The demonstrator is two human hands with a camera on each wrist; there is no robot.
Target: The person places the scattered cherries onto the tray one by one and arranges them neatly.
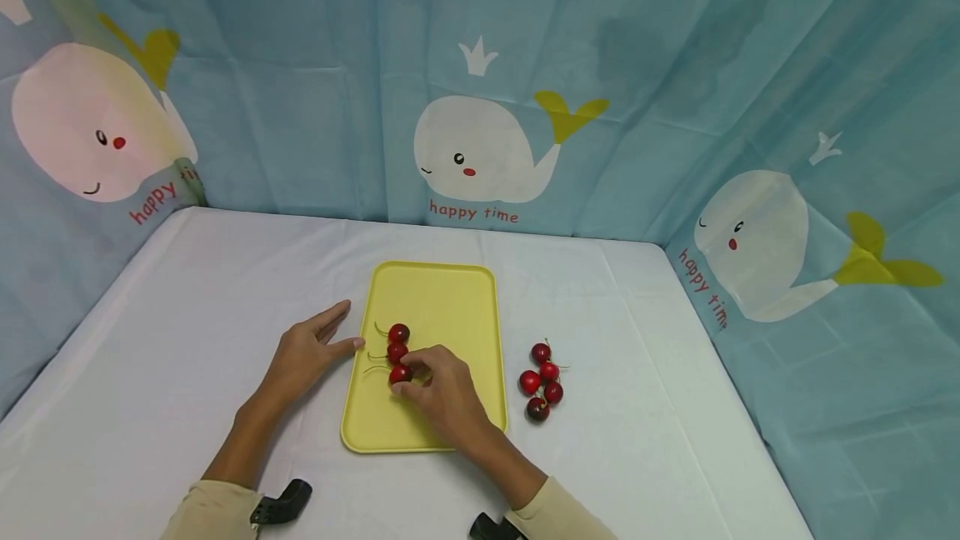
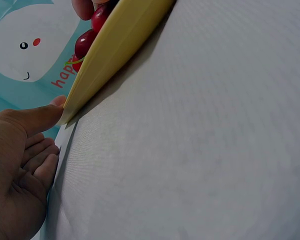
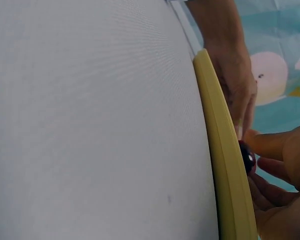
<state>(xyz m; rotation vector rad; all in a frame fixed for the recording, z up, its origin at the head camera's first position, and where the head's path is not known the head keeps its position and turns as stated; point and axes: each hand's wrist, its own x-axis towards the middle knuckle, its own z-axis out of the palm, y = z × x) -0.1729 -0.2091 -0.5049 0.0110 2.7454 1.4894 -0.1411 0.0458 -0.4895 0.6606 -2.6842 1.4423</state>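
We find a white-covered table (image 1: 630, 332) against a blue curtain (image 1: 300, 123) carrying three printed whales (image 1: 480, 144). One yellow tray (image 1: 435, 294) lies on it, partly blocked by the right hand (image 1: 450, 397), which pinches the nearest of three cherries (image 1: 397, 353) lined up there. The left hand (image 1: 300, 361), fingers extended, touches the tray's left rim by thumb. We count five loose cherries (image 1: 549, 372) right of the tray.

Room over far end of tray (image 1: 442, 297) — R hand (image 1: 447, 394) blocks near rt corner.
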